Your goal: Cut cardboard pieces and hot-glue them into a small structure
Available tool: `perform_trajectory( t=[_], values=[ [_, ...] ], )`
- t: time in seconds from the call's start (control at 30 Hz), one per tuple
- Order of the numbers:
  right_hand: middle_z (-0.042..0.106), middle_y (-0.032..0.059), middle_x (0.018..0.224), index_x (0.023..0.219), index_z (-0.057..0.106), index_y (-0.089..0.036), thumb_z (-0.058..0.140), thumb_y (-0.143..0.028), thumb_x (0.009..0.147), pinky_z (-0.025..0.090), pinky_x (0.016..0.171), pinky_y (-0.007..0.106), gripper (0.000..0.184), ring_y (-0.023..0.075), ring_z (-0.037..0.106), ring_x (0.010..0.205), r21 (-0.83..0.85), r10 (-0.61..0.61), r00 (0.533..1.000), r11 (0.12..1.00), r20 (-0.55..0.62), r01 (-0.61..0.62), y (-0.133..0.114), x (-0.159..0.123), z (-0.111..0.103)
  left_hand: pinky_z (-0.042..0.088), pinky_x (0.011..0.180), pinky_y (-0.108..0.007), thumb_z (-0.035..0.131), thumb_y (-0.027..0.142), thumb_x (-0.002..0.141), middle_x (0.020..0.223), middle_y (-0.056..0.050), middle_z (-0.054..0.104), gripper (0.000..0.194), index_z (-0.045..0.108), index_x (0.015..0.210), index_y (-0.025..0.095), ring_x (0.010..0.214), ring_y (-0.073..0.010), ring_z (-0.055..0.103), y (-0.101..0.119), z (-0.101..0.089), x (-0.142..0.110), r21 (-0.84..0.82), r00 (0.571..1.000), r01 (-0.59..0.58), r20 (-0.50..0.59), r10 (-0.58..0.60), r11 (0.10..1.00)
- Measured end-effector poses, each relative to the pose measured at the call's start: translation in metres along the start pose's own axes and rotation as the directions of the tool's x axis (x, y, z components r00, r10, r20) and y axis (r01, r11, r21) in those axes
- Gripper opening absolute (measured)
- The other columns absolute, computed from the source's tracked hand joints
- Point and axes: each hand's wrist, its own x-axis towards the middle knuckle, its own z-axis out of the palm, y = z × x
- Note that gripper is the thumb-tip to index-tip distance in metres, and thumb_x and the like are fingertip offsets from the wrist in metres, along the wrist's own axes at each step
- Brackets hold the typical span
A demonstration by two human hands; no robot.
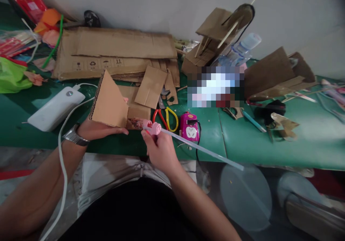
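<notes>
My left hand (101, 129), with a metal watch at the wrist, grips a folded cardboard piece (109, 102) from below, thumb along its lower edge. The piece has a slanted, triangular upright face and corrugated edges. In my right hand (163, 151) is a small pink hot glue gun (155, 126), fingers wrapped round its handle. A long translucent glue stick (207, 151) sticks out of its back towards the lower right. The gun's nozzle points left at the cardboard's lower right part; whether it touches cannot be told. Scissors (172, 119) with red and yellow handles lie just behind the gun.
A white power bank (56, 108) lies at left, its cable crossing my left forearm. A magenta socket adapter (189, 128) with a black plug stands right of the gun. Flat cardboard sheets (121, 43), a cardboard build (215, 36) and a plastic bottle (241, 49) are at the back.
</notes>
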Motion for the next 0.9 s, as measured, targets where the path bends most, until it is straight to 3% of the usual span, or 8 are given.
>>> perform_trajectory(
  t=[0.2, 0.33, 0.73, 0.9],
  values=[
    [0.061, 0.0022, 0.06, 0.066, 0.051, -0.024, 0.059, -0.038, 0.102, 0.041, 0.058, 0.029, 0.039, 0.0204, 0.064, 0.061, -0.021, -0.029, 0.999, 0.999, -0.033, 0.028, -0.002, 0.036, 0.003, 0.027, 0.128, -0.053, 0.059, 0.087, 0.082, 0.152, -0.014, 0.054, 0.1, 0.036, 0.155, 0.022, 0.143, -0.0343, 0.05, -0.003, 0.002, 0.0, 0.035, 1.0, -0.01, 0.003, 0.01, 0.999],
    [0.062, 0.0024, 0.061, 0.069, 0.052, -0.024, 0.06, -0.038, 0.102, 0.04, 0.058, 0.029, 0.037, 0.0196, 0.064, 0.061, -0.039, -0.037, 0.998, 0.999, -0.043, 0.035, -0.001, 0.048, 0.008, 0.026, 0.129, -0.053, 0.057, 0.09, 0.08, 0.15, -0.013, 0.055, 0.102, 0.037, 0.155, 0.024, 0.142, -0.035, 0.05, -0.002, 0.002, 0.001, 0.045, 1.0, -0.009, -0.003, 0.009, 0.999],
    [0.065, 0.0029, 0.072, 0.084, 0.065, -0.02, 0.06, -0.031, 0.1, 0.044, 0.066, 0.029, 0.02, 0.0212, 0.063, 0.072, -0.007, -0.07, 0.996, 0.998, -0.055, 0.07, 0.0, 0.031, 0.014, 0.029, 0.128, -0.053, 0.06, 0.092, 0.076, 0.149, -0.012, 0.055, 0.108, 0.032, 0.159, 0.029, 0.14, -0.0344, 0.053, -0.005, 0.003, 0.001, -0.003, 1.0, 0.003, 0.009, -0.003, 1.0],
    [0.059, 0.0, 0.062, 0.069, 0.054, -0.023, 0.062, -0.034, 0.099, 0.04, 0.06, 0.03, 0.032, 0.0188, 0.058, 0.059, -0.012, -0.042, 0.999, 0.999, -0.023, 0.041, 0.0, 0.027, 0.006, 0.023, 0.13, -0.052, 0.063, 0.087, 0.079, 0.155, -0.013, 0.052, 0.107, 0.029, 0.161, 0.026, 0.146, -0.0344, 0.048, -0.008, 0.004, -0.001, -0.002, 1.0, -0.002, 0.026, 0.002, 1.0]
  ],
)
